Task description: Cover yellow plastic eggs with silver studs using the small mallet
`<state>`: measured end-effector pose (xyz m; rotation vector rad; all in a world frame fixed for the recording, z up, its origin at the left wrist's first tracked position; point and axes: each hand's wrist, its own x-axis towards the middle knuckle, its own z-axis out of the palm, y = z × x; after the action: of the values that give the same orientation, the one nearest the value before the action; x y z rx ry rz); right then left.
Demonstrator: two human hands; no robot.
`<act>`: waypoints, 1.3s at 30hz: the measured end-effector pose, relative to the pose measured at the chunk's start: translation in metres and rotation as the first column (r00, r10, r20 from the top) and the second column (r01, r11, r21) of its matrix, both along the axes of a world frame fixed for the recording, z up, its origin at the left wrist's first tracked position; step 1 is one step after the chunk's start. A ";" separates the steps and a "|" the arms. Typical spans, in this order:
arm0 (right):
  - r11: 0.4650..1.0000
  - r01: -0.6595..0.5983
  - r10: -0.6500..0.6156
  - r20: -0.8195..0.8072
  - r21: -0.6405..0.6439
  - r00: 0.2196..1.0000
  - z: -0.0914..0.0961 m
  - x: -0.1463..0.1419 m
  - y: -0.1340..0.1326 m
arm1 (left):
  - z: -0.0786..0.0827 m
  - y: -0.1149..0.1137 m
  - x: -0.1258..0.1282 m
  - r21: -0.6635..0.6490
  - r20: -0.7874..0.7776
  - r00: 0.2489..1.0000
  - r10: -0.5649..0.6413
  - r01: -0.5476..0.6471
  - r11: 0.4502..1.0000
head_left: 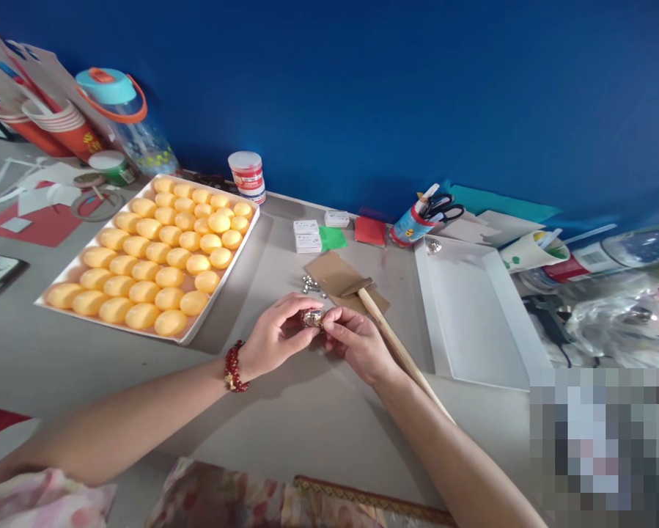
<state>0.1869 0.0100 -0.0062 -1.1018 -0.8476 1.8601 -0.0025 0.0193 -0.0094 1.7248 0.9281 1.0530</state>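
Observation:
Both my hands meet over the grey table, pinching a small shiny foil-like object (312, 317) between their fingertips. My left hand (277, 334), with a red bead bracelet on its wrist, grips it from the left. My right hand (356, 341) grips it from the right. A white tray (59, 282) filled with several yellow egg-shaped capsules (169, 249) lies to the left. A wooden-handled mallet (387, 330) rests on brown cardboard (337, 275) just behind my right hand, beside a little heap of small metal pieces (311, 284).
An empty white tray (472, 323) sits at right. Along the blue wall stand a red-labelled jar (247, 176), small white boxes (307, 236), green and red paper pieces, a cup with scissors (425, 216) and a paper cup (532, 249). Red cups and a water jug (125, 117) are far left.

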 end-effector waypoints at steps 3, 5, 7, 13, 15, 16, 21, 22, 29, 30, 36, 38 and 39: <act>1.000 -0.010 0.010 0.015 -0.005 1.000 0.001 0.000 0.000 | 0.000 -0.001 0.000 -0.011 0.005 1.000 0.002 -0.002 1.000; 1.000 -0.011 0.012 0.014 -0.004 1.000 0.002 0.000 0.000 | 0.001 -0.001 0.001 -0.014 0.005 1.000 0.004 -0.004 1.000; 1.000 -0.010 0.010 0.009 -0.006 1.000 0.002 0.000 0.000 | 0.002 0.000 0.001 -0.022 0.007 1.000 0.003 -0.002 1.000; 1.000 0.007 -0.007 -0.005 0.009 1.000 0.001 -0.002 -0.001 | 0.001 0.000 0.001 -0.034 0.007 1.000 0.001 -0.001 0.999; 1.000 0.005 -0.005 0.002 0.004 1.000 0.001 -0.002 -0.001 | 0.001 0.000 0.001 -0.028 0.002 1.000 0.005 -0.005 1.000; 1.000 0.003 -0.003 0.006 0.001 1.000 0.001 -0.002 -0.001 | 0.001 0.000 0.001 -0.025 -0.001 1.000 0.005 -0.005 1.000; 1.000 0.013 -0.013 0.015 0.009 1.000 0.003 -0.003 -0.002 | 0.003 0.000 0.001 -0.033 -0.008 1.000 0.003 -0.003 0.999; 1.000 0.014 -0.015 0.014 0.013 1.000 0.004 -0.003 -0.002 | 0.003 0.000 0.001 -0.034 -0.008 1.000 0.004 -0.004 0.999; 0.999 0.022 -0.024 0.038 0.037 0.999 0.004 -0.004 -0.003 | 0.001 0.000 0.001 -0.029 -0.011 1.000 0.013 -0.013 0.999; 0.999 0.024 -0.026 0.044 0.041 0.999 0.004 -0.005 -0.003 | 0.001 0.000 0.001 -0.027 -0.013 1.000 0.012 -0.013 1.000; 0.999 0.026 -0.028 0.046 0.034 0.999 0.007 -0.006 -0.005 | 0.001 0.000 0.001 -0.019 -0.016 1.000 0.021 -0.021 1.000; 0.999 0.031 -0.033 0.038 0.043 0.999 0.007 -0.007 -0.005 | 0.001 0.000 0.001 -0.016 -0.020 1.000 0.024 -0.025 1.000; 0.998 0.033 -0.035 0.035 0.048 0.999 0.007 -0.007 -0.005 | 0.001 0.000 0.001 -0.017 -0.021 0.999 0.025 -0.025 1.000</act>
<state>0.1795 0.0045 0.0009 -1.1164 -0.8840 1.7884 -0.0011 0.0191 -0.0088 1.7163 0.9714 1.0424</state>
